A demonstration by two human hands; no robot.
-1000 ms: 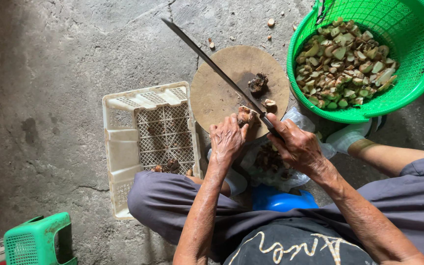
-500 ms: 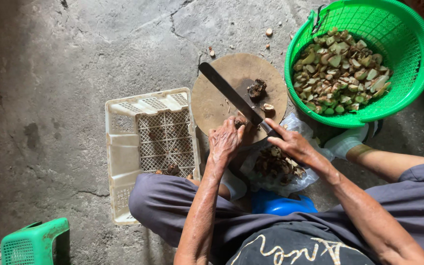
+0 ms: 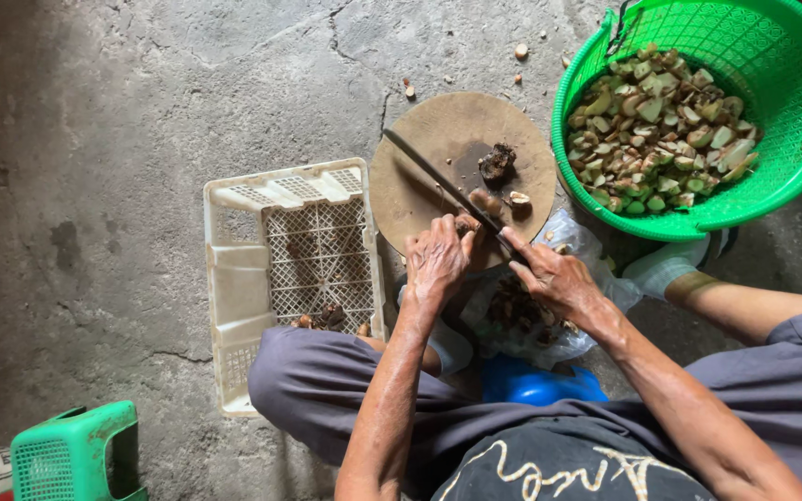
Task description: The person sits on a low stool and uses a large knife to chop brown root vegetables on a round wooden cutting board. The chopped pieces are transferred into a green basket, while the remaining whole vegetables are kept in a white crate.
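Right hand (image 3: pixel 554 278) clenched around the knife (image 3: pixel 447 190) handle, long thin blade lying across the round wooden board (image 3: pixel 420 139). Left hand (image 3: pixel 436 264) pinches a small brown nut (image 3: pixel 468 224) at the board's near edge: hard, rounded, likely to roll, so best held low by its sides. Green basket (image 3: pixel 791 186) holds cut pieces.
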